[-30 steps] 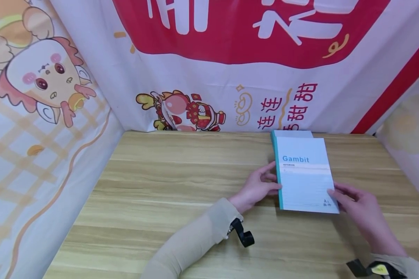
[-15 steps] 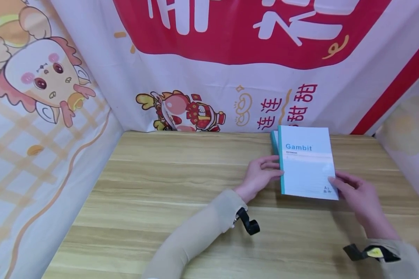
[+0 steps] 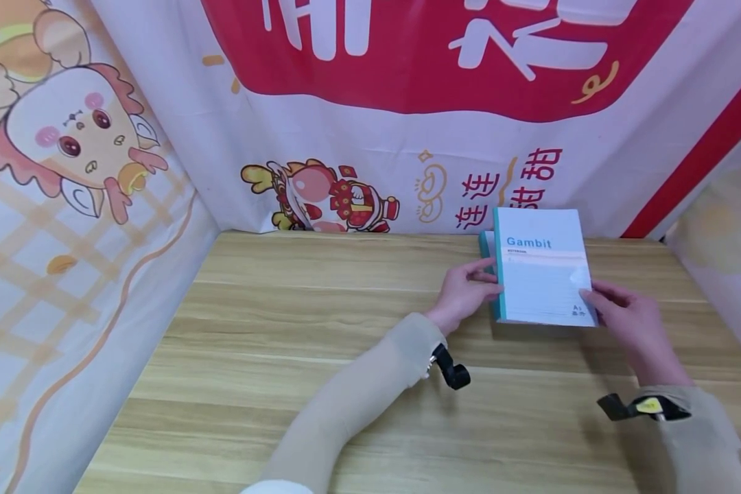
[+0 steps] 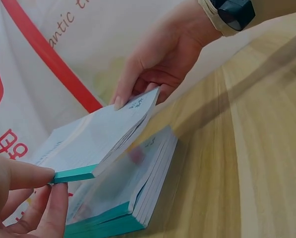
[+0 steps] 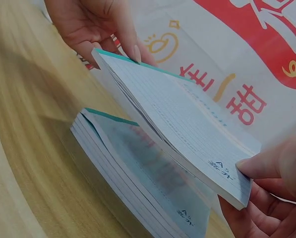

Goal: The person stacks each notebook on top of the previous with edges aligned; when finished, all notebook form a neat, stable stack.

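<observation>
A pale blue notebook (image 3: 540,274) with a teal spine and the word "Gambit" is held between both hands above a stack of similar notebooks (image 4: 155,183). My left hand (image 3: 466,291) pinches its spine edge, thumb on top and fingers beneath. At the opposite edge, near the lower right corner, my right hand (image 3: 632,322) pinches it the same way. In the right wrist view the held notebook (image 5: 182,124) is tilted, with a gap between it and the stack (image 5: 133,173). From the head view the stack is mostly hidden under it.
The stack lies on a wooden table (image 3: 321,295) near its back edge. Behind it hangs a red and white printed cloth (image 3: 407,137). A patterned cloth (image 3: 86,274) lines the left side. Black straps with small devices sit on both wrists.
Both hands have carried the notebook away from me, toward the back of the table. It now hangs over the stack, covering most of it in the head view. The pinch grips stay the same.
</observation>
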A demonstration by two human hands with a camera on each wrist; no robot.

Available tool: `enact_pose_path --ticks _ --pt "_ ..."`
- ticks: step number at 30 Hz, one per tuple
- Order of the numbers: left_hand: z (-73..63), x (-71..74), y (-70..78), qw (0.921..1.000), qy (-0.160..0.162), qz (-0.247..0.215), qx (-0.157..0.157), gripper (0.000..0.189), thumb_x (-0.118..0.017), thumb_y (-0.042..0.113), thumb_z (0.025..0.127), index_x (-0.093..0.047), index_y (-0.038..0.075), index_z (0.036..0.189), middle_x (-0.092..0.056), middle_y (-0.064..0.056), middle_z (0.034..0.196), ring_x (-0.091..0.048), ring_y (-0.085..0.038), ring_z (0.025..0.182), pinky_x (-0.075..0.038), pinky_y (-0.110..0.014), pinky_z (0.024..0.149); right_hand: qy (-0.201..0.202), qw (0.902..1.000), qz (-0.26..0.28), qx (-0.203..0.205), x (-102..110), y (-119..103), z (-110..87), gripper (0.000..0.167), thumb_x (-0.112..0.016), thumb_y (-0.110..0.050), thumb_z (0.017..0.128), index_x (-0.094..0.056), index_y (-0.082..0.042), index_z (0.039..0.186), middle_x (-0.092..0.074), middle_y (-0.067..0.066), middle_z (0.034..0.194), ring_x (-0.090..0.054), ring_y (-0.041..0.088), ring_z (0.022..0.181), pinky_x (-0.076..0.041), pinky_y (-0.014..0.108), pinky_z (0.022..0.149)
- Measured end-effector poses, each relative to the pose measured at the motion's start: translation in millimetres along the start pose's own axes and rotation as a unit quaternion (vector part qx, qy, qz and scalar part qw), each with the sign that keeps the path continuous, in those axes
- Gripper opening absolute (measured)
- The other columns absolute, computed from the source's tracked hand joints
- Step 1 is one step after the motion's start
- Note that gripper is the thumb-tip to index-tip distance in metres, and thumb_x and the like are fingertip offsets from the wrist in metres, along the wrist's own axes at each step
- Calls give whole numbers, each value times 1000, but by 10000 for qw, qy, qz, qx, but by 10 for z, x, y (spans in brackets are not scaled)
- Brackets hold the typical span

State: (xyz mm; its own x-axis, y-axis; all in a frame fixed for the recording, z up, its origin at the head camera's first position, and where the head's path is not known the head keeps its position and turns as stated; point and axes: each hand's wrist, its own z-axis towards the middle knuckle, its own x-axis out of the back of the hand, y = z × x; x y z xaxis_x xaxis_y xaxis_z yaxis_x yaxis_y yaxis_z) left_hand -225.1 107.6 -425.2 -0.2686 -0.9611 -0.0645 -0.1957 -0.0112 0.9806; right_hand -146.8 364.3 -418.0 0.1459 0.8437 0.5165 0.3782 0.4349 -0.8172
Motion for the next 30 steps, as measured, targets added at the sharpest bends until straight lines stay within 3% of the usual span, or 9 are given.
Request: enact_pose_path --ticks 9,17,23,30 --pt "140 -69 -1 9989 271 331 206 55 -78 -4 85 -67 16 135 -68 2 89 -67 -9 79 -58 -20 72 83 9997 202 -124 1 -11 156 84 -56 -66 93 -40 -14 157 -39 17 155 -44 28 126 -50 34 93" --pt "197 -103 -89 9966 410 617 370 51 -80 1 85 -67 12 133 -67 4 87 -67 -8 76 -58 -22 72 161 9994 272 -122 -41 107 259 79 -60 -65 92 -47 -15 153 -47 10 147 -45 25 122 -45 38 92" --pt "220 -129 -173 9947 561 740 435 47 -80 1 85 -69 11 130 -67 5 84 -67 -8 74 -58 -21 69 75 9989 339 -328 -92 199 296 79 -58 -66 93 -46 -18 154 -42 13 154 -42 28 129 -42 37 94" --pt "243 -117 -227 9936 600 822 482 48 -80 3 86 -69 14 131 -66 6 86 -66 -7 75 -57 -21 69 167 9973 501 -515 -142 214 342 82 -59 -68 91 -44 -18 155 -39 13 159 -39 30 137 -41 49 107"
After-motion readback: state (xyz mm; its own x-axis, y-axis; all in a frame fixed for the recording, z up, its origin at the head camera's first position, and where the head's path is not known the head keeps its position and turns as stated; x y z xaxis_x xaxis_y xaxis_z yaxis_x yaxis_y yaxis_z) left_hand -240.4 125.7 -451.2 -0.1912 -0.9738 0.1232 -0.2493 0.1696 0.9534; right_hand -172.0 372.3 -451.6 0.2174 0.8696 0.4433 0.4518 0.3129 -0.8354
